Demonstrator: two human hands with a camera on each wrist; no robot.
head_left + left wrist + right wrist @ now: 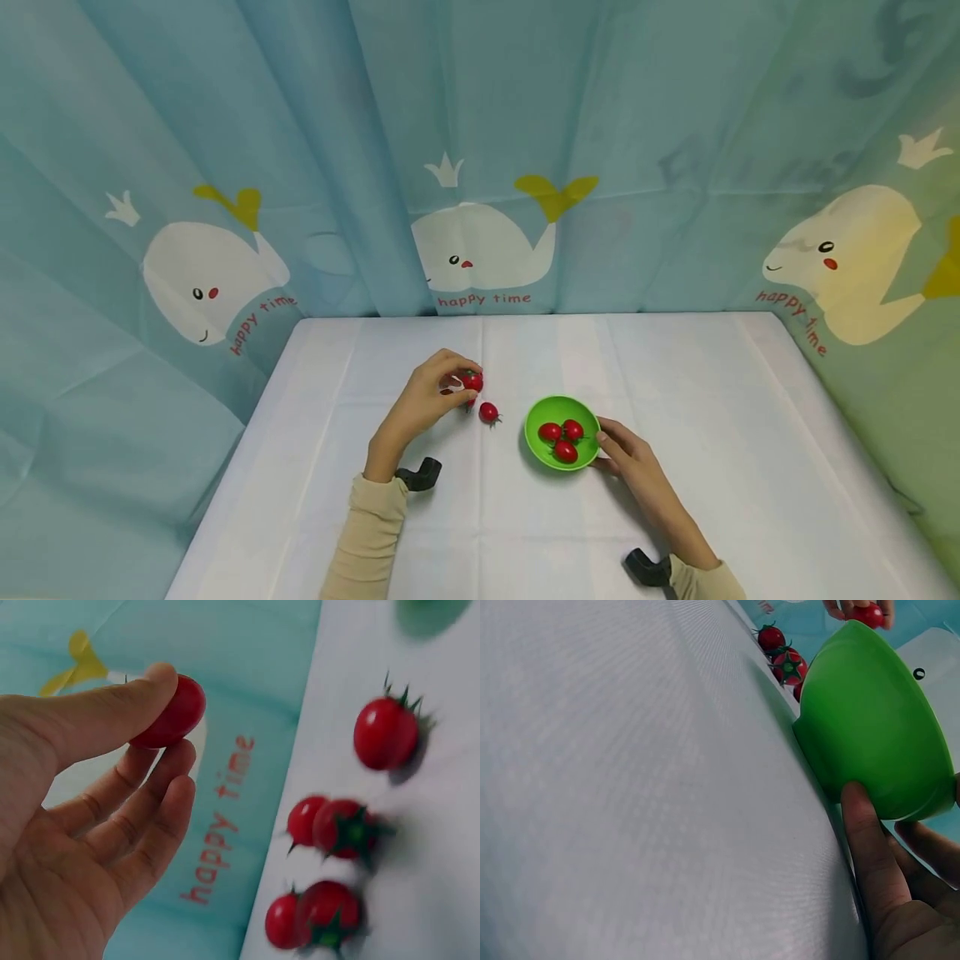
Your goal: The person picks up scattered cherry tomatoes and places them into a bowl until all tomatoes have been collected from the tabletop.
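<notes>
My left hand [423,402] pinches a red cherry tomato [178,718] between thumb and fingertips, lifted above the white table. Below and beside that hand, several more cherry tomatoes [384,735] with green stalks lie on the cloth; in the head view the hand hides most of them, and one loose tomato [488,412] shows to its right. A small green bowl [537,454] stands to the right of these, with three cherry tomatoes [566,451] inside. At the bowl's right side my right hand [639,468] holds it, fingers against its outer wall [877,727].
A white cloth covers the table [495,533]. Behind it and along the sides hangs a blue-green curtain [480,100] printed with whales. A black wrist mount [422,475] sticks out at the left wrist, and another black mount [647,568] at the right.
</notes>
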